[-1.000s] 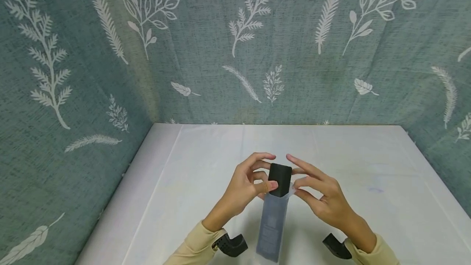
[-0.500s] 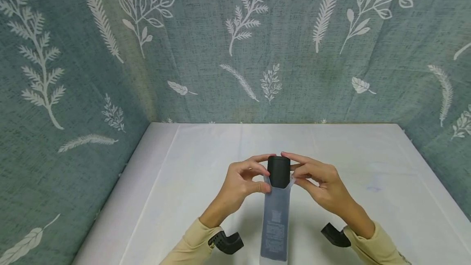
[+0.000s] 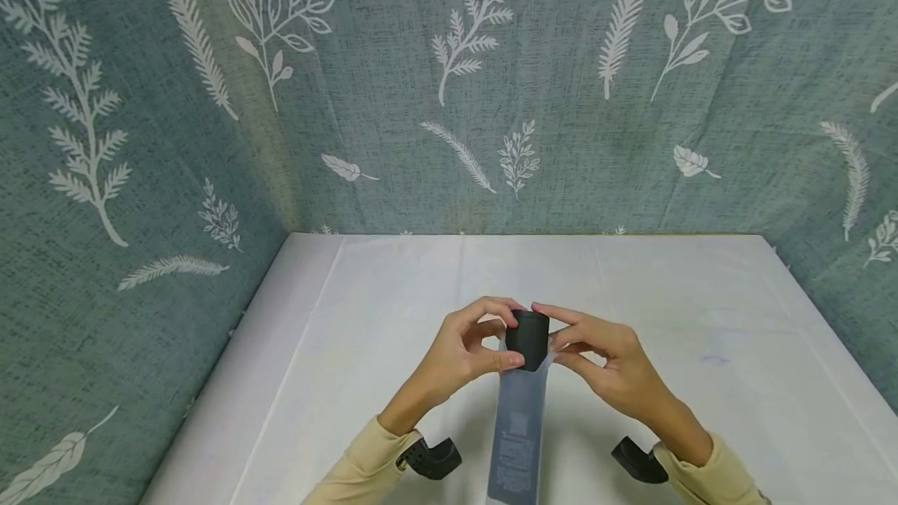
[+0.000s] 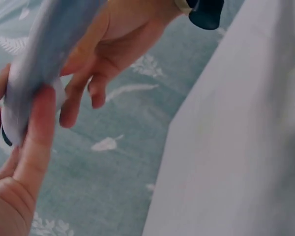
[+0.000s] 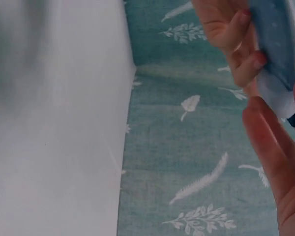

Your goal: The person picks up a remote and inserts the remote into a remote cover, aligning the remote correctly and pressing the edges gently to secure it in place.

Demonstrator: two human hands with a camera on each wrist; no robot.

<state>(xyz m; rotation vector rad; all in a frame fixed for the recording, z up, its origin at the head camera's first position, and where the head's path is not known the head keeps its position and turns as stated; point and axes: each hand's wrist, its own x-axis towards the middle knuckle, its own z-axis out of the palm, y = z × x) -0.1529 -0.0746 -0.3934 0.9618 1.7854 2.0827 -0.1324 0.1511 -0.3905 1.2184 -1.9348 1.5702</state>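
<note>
A black object with a rounded flat end juts from the mouth of a long translucent plastic sleeve with fine printing low on its front; the rest of it is hidden inside. My left hand grips the black end, thumb on its front and fingers at its upper left side. On the other side, my right hand pinches the sleeve's right edge near the mouth, its index fingertip touching the black top. The left wrist view shows the sleeve between both hands; in the right wrist view the sleeve is blurred.
The hands are above a white table. A green leaf-patterned cloth stands as a wall behind it and along the sides. Each wrist wears a black camera mount.
My left thumb has shifted between the black end and the sleeve's edge. The sleeve has straightened and tilted again, its mouth dipping slightly. My right index finger has come onto the black top.
</note>
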